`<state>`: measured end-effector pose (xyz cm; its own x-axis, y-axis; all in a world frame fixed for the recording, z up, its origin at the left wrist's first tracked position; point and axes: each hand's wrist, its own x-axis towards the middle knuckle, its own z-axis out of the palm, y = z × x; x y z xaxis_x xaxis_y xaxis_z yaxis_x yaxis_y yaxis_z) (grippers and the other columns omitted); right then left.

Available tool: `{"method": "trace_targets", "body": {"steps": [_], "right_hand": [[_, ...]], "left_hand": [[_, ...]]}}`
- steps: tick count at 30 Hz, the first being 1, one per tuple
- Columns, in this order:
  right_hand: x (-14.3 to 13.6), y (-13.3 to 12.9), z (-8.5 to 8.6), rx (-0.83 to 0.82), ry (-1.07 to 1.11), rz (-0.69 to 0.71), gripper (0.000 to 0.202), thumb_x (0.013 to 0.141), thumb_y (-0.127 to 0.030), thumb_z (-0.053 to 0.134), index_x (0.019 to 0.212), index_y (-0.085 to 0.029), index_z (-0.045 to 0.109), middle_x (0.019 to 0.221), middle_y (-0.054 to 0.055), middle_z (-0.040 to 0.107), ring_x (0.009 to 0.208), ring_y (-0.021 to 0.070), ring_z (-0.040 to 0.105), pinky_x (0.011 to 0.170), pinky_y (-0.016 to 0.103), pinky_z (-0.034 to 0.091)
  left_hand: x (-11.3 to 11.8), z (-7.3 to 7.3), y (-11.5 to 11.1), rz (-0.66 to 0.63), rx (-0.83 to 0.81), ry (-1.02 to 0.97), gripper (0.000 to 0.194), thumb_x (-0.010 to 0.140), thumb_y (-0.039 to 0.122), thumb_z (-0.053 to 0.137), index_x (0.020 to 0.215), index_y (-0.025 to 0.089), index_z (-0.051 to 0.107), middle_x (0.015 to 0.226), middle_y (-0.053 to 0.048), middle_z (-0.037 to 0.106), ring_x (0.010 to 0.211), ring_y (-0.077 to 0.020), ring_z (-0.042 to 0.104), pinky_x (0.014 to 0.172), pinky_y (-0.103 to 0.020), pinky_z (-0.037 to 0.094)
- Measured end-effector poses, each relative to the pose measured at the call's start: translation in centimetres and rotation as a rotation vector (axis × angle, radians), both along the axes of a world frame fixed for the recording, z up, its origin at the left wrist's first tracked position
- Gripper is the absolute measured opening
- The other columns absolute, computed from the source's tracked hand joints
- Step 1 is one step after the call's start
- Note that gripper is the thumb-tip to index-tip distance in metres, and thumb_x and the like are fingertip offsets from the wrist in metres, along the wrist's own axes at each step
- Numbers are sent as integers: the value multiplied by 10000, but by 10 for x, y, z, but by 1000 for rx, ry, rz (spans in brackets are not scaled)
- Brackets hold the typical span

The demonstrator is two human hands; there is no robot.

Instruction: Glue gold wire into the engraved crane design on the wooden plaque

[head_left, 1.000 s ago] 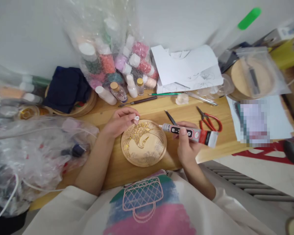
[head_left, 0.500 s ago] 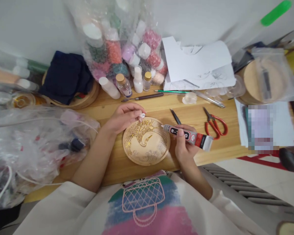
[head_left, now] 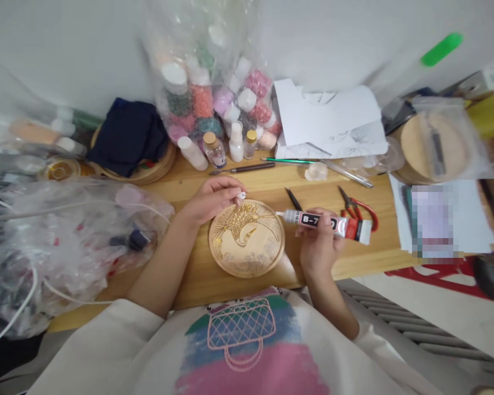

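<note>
My left hand [head_left: 220, 198] pinches a small white cap [head_left: 241, 195] between thumb and fingertips, just over the far rim of a round wooden plaque [head_left: 247, 263]. Gold lines on the plaque form a crane; below it, waves are drawn in thin dark lines. In my right hand [head_left: 321, 247] lies a glue tube [head_left: 341, 226] marked "B-7", the rest of its number partly covered by my thumb. Its thin nozzle is uncapped and points left, at the plaque's right edge. Black tweezers [head_left: 293, 199] and red-handled pliers [head_left: 360, 210] lie beyond my right hand.
A crumpled plastic bag [head_left: 86, 230] with a white cord is left of my arm. Small bottles [head_left: 214, 151], a brown-handled tool [head_left: 247, 168] and paper sheets [head_left: 329, 120] line the back. Dark cloth [head_left: 127, 137] sits at back left, a round wooden box [head_left: 432, 145] at right.
My right hand has shifted slightly right with the glue tube, which now lies closer to level. My left hand keeps its pinch near the plaque's far rim. The head view has moved a little.
</note>
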<state>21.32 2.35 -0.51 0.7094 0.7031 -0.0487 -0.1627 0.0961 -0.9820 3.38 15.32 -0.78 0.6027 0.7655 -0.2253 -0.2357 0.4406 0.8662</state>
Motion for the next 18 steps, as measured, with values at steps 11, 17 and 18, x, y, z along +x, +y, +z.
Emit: {"method": "trace_targets", "body": {"steps": [11,17,18], "right_hand": [[21,33,57,-39,728,581,407,716,-527,734,607,-204,510,492,-77,415,428,66,392,408,193,380],[7,44,85,66,817,697,316,768,-436,729,657,-216,530,542,-74,420,486,79,425,459,194,415],[7,44,87,69,829,707,311,766,-435,736,660,-217,541,544,-74,427,488,78,427,465,193,419]], "left_hand": [[13,57,-34,224,240,79,154,775,377,771,840,240,745,757,12,716,692,-113,657,654,-233,519],[38,99,-56,421,323,-28,102,897,371,648,919,287,701,1028,8,753,1048,-211,679,927,-357,527],[41,106,-59,437,344,-18,107,905,370,637,924,282,695,1019,5,756,1033,-205,684,927,-352,526]]}}
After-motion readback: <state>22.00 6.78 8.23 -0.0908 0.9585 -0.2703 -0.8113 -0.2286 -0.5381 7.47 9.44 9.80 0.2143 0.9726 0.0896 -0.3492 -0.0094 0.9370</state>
